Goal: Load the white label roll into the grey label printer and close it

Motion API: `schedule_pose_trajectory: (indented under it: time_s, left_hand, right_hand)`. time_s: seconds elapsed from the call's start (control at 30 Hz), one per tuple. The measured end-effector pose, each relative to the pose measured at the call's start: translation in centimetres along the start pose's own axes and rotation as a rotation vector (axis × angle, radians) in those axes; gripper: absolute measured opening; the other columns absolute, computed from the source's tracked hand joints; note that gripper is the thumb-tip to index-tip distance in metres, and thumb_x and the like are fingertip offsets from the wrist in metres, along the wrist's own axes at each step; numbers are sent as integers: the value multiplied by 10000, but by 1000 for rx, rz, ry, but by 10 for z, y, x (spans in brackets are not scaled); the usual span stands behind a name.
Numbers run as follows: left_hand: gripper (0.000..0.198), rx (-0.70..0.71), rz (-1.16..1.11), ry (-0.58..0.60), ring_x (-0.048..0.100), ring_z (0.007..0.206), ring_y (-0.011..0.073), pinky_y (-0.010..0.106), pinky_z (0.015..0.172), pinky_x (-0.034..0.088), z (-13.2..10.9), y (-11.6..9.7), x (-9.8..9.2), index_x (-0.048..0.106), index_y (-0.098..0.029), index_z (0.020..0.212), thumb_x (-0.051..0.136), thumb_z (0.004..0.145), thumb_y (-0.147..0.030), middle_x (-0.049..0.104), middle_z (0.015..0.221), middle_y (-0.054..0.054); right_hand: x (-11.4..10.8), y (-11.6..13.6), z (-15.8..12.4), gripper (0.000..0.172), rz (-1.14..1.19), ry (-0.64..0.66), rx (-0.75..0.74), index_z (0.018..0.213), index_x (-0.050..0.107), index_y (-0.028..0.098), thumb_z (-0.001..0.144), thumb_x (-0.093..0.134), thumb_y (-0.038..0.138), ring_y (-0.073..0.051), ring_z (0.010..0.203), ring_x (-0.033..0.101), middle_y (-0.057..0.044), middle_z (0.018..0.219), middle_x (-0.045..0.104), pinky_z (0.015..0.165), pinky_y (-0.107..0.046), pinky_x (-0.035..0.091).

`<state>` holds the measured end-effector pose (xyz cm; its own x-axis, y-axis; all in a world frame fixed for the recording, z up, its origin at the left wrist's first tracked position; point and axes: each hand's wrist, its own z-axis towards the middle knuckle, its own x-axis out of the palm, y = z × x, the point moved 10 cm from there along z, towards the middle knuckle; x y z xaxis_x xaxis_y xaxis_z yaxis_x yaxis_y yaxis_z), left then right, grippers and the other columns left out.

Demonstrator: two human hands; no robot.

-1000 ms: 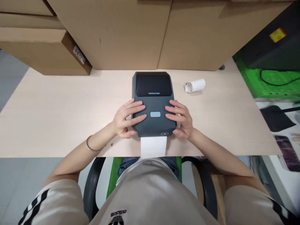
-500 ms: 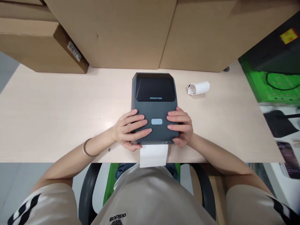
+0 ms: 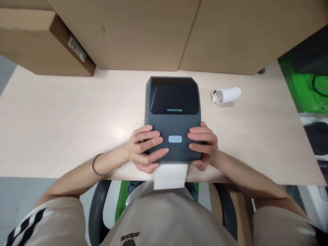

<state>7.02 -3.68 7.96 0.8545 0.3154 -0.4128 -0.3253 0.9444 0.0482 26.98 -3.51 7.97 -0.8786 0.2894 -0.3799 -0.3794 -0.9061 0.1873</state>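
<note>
A dark grey label printer (image 3: 173, 123) with a black window panel and a pale blue button is in front of me at the middle of the table. My left hand (image 3: 145, 148) grips its left side, fingers laid over the top. On the opposite side my right hand (image 3: 206, 145) holds it the same way, with the fingers curled over the edge. White label paper (image 3: 170, 177) sticks out from the printer's near side and hangs past the table's front edge. Neither palm is visible.
To the right of the printer lies a curled roll of white paper (image 3: 228, 95). Large cardboard boxes (image 3: 143, 37) line the back of the table (image 3: 64, 119), with a smaller box (image 3: 28, 48) at the left. A chair armrest (image 3: 96, 212) shows below.
The printer looks slightly larger and its near edge sits a little lower in view, with both hands still on it. The view has shifted slightly, so the paper roll appears farther right.
</note>
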Motion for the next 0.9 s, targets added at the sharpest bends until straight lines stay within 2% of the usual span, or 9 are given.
schedule_pose_trajectory:
  time_s: [0.13,0.27,0.33,0.43,0.53,0.63,0.77,0.9]
  left_hand:
    - [350,39,-32,-9,707,1092,199,377,1040,653,10,-1,-4,760,-376,1006,449,945,-523,751,1018,3]
    - [325,80,-67,61,714,1146,199,369,1103,628,16,0,-4,768,-355,1005,551,925,-583,775,1055,-1]
    - [363,69,-92,94,730,1144,208,372,1097,631,19,2,-3,773,-332,1073,598,905,-603,795,1078,10]
    - [482,15,-108,153,754,1186,214,384,1128,612,24,4,0,737,-303,1252,551,950,-630,822,1147,10]
    - [556,-15,-105,271,726,1304,218,414,1244,511,29,1,10,640,-294,1435,524,1000,-620,816,1272,0]
    - [609,-15,-111,321,714,1332,218,396,1298,432,34,-3,13,594,-252,1501,584,992,-586,804,1317,26]
    - [572,-8,-42,308,764,1222,213,377,1237,488,40,-5,12,634,-267,1456,540,998,-597,823,1267,-9]
    - [597,26,-25,292,760,1200,218,346,1170,534,40,-8,11,675,-189,1407,575,970,-583,833,1228,34]
  right_hand:
    - [-1,0,6,369,35,15,-2,1212,655,317,1000,473,558,-219,967,751,-12,1047,742,967,-450,622]
    - [-4,-2,15,434,19,72,29,1302,635,338,950,537,572,-233,972,780,5,1068,783,921,-458,619]
    - [-5,0,22,531,22,119,28,1384,607,317,915,583,567,-247,1026,790,-10,1098,797,930,-459,621]
    - [1,8,30,655,45,255,2,1494,543,231,925,630,545,-255,1225,751,-56,1205,796,1063,-447,598]
    - [7,19,33,717,56,352,-52,1550,494,172,940,683,499,-250,1319,706,-82,1237,792,1182,-462,543]
    - [9,24,33,771,46,372,-39,1586,453,185,932,725,492,-259,1292,724,-80,1231,798,1197,-505,536]
    - [10,26,36,785,3,355,10,1596,439,173,922,713,469,-290,1229,760,-99,1215,808,1110,-517,599]
    - [10,30,38,774,-39,346,10,1582,460,110,909,681,423,-293,1237,756,-124,1214,808,1074,-494,621]
